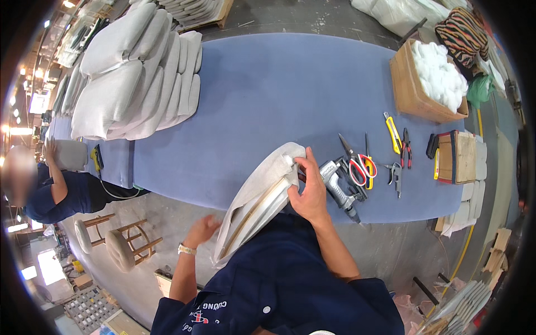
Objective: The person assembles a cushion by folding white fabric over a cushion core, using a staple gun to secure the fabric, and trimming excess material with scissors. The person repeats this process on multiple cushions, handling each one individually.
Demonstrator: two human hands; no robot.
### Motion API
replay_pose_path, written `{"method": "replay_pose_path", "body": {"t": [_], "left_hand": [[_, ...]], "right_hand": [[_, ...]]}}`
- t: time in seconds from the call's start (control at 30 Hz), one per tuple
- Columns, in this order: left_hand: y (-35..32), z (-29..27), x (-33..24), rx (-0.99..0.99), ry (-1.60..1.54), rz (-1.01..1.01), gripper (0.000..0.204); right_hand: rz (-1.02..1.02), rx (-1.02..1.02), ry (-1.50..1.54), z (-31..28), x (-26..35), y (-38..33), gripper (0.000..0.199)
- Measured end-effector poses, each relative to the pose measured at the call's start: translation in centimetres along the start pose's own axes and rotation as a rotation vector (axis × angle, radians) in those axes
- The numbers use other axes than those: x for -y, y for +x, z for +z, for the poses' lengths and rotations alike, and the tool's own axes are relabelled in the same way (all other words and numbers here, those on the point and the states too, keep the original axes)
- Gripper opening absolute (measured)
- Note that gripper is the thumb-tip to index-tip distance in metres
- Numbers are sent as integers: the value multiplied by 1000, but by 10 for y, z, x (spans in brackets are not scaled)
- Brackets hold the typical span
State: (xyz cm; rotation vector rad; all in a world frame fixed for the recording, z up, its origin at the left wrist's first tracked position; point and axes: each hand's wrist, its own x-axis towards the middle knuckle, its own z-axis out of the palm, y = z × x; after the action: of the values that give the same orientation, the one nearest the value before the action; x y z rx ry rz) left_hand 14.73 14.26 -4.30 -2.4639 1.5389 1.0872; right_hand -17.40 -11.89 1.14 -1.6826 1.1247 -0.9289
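Observation:
A padded seat cushion [257, 195] in light grey fabric stands on edge against my body at the table's near edge. Its underside shows a strip of brown board and loose fabric folds. My right hand [310, 192] grips its upper right corner, thumb and fingers on the fabric. Beside the cushion's lower left edge, my left hand [204, 230] is apart from it, its fingers smeared by motion. Just right of my right hand lies a grey staple gun [338, 187]. Scissors [360, 164] with red and white handles lie beside it.
The blue-topped table [279, 84] carries stacked grey cushions [134, 72] and a carton of white stuffing [402, 84]. Right of the scissors lie a yellow utility knife [393, 134], pliers [406, 148] and a grey hand tool [396, 180]. A co-worker [61, 184] stands at left near wooden-legged stools [120, 250].

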Motion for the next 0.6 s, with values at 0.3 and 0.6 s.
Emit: {"method": "replay_pose_path", "body": {"t": [0.3, 0.6], "left_hand": [[57, -130, -267, -213, -116, 804, 62], [118, -97, -266, -302, -344, 661, 25]], "right_hand": [[255, -146, 496, 12, -33, -12, 11], [384, -103, 710, 13, -66, -17, 9]]}}
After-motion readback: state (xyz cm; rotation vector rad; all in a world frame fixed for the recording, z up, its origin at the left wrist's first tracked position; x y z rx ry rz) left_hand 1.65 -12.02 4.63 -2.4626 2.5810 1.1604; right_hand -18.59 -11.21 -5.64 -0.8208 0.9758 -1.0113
